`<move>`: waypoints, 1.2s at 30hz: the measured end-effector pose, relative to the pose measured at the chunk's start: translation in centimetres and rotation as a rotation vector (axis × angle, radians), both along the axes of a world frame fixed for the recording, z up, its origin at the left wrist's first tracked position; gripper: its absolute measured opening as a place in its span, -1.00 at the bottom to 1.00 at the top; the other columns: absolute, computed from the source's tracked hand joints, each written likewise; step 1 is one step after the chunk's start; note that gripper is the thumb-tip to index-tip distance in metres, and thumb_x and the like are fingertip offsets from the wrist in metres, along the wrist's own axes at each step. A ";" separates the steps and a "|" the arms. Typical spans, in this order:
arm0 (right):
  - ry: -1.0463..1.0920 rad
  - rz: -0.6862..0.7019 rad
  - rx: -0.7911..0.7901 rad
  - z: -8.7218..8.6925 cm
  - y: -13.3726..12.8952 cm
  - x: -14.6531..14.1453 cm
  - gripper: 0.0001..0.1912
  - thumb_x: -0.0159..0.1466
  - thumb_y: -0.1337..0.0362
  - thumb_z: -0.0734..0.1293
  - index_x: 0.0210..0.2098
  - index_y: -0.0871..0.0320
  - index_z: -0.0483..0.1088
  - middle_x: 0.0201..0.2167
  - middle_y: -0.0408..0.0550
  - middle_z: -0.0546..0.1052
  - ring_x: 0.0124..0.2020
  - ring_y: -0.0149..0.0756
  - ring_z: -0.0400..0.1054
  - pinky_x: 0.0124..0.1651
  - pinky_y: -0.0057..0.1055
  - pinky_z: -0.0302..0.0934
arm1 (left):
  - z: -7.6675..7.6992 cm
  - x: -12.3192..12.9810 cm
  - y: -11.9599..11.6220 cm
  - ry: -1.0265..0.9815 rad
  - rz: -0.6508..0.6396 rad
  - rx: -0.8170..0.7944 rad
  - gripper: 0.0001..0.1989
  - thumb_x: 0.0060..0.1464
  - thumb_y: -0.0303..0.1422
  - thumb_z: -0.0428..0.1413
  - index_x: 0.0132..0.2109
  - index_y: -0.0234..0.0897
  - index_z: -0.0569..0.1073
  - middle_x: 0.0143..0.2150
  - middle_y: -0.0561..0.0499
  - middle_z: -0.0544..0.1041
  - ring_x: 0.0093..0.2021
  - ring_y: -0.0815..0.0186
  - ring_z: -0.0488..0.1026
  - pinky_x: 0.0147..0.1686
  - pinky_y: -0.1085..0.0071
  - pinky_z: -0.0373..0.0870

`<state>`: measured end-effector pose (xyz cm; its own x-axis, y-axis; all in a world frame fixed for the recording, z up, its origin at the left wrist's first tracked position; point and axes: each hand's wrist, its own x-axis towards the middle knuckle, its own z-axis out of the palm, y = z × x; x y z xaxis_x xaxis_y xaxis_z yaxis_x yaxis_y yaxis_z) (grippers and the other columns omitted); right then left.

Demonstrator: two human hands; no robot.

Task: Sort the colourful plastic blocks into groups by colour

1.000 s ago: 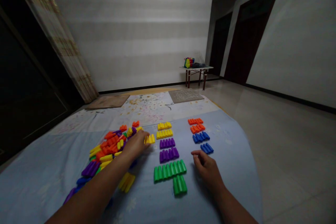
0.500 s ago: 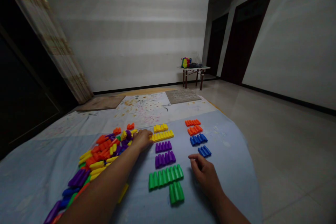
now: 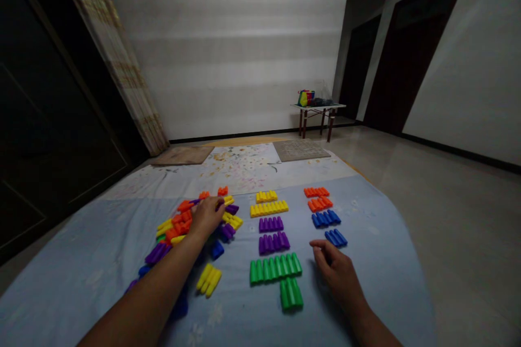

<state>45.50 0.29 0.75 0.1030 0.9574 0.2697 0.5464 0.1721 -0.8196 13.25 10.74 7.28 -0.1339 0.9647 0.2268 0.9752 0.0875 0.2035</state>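
My left hand [image 3: 207, 216] reaches over the mixed pile of coloured plastic pieces, its fingers curled down among them. Its fingertips are partly hidden, so what they grip cannot be made out. A purple piece [image 3: 232, 209] and a yellow piece [image 3: 233, 220] lie right beside it. My right hand [image 3: 336, 271] rests on the cloth, fingers loosely curled together, with nothing visible in them. Closest to it are a short blue row [image 3: 336, 237] and the green row [image 3: 275, 269]. Between the hands run purple rows [image 3: 274, 243] and yellow rows [image 3: 269, 208].
Orange rows [image 3: 320, 204] and a longer blue row [image 3: 326, 219] lie at right. A yellow joined piece [image 3: 209, 280] sits apart, near my left forearm. Two mats [image 3: 302, 150] lie at the table's far end. A small table [image 3: 319, 107] with a colourful bag stands beyond.
My left hand has left the end of the long yellow row and moved left, back over the pile. My right hand keeps its place beside the rows. The view has turned slightly left.
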 end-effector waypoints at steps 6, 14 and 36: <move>-0.006 0.010 0.007 -0.3 0.2 0.2 -0.62 0.19 0.06 0.14 -0.28 0.18 0.44 -0.69 -0.21 0.31 -0.66 -0.39 0.20 -0.56 -0.50 0.09 | -0.2 -5.3 -1.8 0.027 0.093 -0.063 -0.62 0.01 -0.27 -0.03 -0.02 -0.20 0.43 0.02 -0.14 0.46 0.05 0.03 0.32 -0.03 0.18 0.13; -0.006 -0.003 0.009 -0.4 0.1 0.2 -0.62 0.19 0.06 0.15 -0.27 0.19 0.44 -0.69 -0.22 0.30 -0.64 -0.37 0.22 -0.54 -0.49 0.10 | -0.9 -5.9 -2.3 -0.008 0.137 -0.081 -0.64 -0.05 -0.22 0.02 -0.08 -0.19 0.45 -0.06 -0.12 0.52 -0.02 0.05 0.35 -0.07 0.23 0.14; 0.008 0.013 0.033 -0.1 0.1 0.1 -0.61 0.20 0.05 0.14 -0.28 0.20 0.44 -0.65 -0.18 0.37 -0.61 -0.35 0.24 -0.51 -0.46 0.10 | 1.6 -3.0 -5.0 -0.310 -0.191 -0.287 -0.70 -0.12 -0.30 0.03 -0.23 -0.19 0.54 -0.27 0.03 0.58 -0.27 0.25 0.48 -0.25 0.42 0.35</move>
<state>45.58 0.36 0.62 0.0934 0.9493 0.3003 0.5374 0.2059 -0.8178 10.26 5.78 8.88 0.0335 0.9966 -0.0759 0.8760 0.0073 0.4822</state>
